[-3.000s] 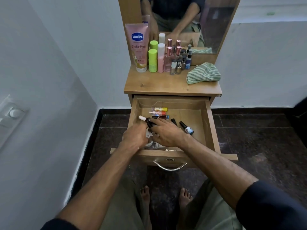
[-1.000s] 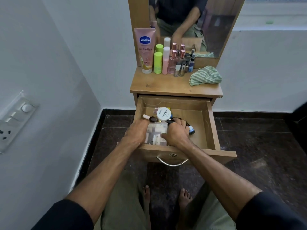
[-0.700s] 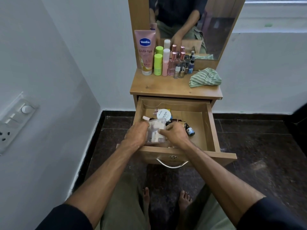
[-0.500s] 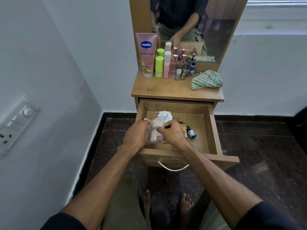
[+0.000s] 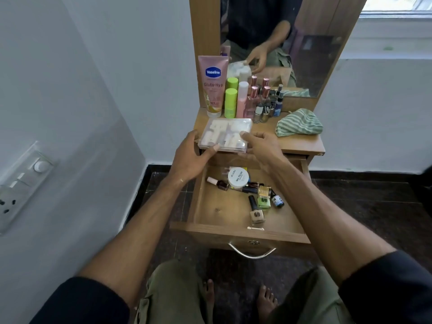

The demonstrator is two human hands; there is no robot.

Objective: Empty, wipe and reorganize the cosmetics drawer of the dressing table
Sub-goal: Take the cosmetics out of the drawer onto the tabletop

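A clear plastic box [image 5: 225, 134] of white pieces is over the front edge of the wooden tabletop [image 5: 301, 143]. My left hand [image 5: 190, 157] grips its left side, thumb on the lid. My right hand [image 5: 259, 147] holds its right side. Below, the open drawer [image 5: 222, 206] holds a white round nail-polish jar [image 5: 238, 177], a dark bottle with a pale cap [image 5: 218, 182], a beige polish bottle [image 5: 256, 211], a green bottle [image 5: 264, 198] and a small blue-labelled bottle [image 5: 278, 202]. A green striped cloth [image 5: 299, 123] lies on the top at right.
A pink Vaseline tube [image 5: 212, 85], green containers [image 5: 230, 101], a pink bottle [image 5: 242, 99] and several small bottles [image 5: 264, 108] stand at the tabletop's back, against the mirror [image 5: 304, 43]. A white wall with a switch panel [image 5: 21, 181] is on the left. My bare feet are on the dark floor.
Both hands have lifted the clear box out of the drawer and up to the tabletop. The jar and bottles beneath it in the drawer now show.
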